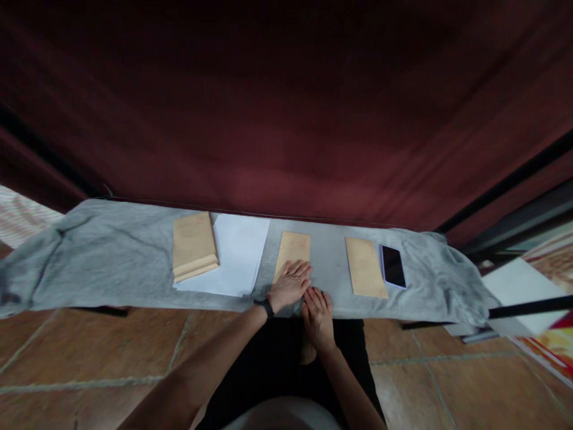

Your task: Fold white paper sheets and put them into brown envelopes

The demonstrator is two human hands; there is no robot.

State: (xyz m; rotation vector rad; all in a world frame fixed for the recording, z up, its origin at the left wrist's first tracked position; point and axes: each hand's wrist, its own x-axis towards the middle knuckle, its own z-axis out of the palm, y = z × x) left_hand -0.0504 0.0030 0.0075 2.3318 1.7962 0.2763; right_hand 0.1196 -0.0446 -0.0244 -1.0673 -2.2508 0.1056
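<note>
A tan paper envelope (294,246) with small red print near its top right lies in front of me on the grey cloth. My left hand (290,285), a black band at its wrist, rests flat over the lower part of that envelope, fingers stretched out. Just right of it, at the cloth's front edge, is my right hand (319,313). Its fingers lie extended close to the left fingertips, and the envelope's lower end is hidden under my hands. Whether the right fingers touch the envelope I cannot tell. Neither hand grips anything visible.
Left of my hands, a stack of tan envelopes (193,243) partly overlaps white paper sheets (239,254). On the right lie a single tan envelope (366,269) and a phone (393,266) in a light purple case. A dark red curtain (286,149) hangs behind the narrow cloth-covered surface (120,257).
</note>
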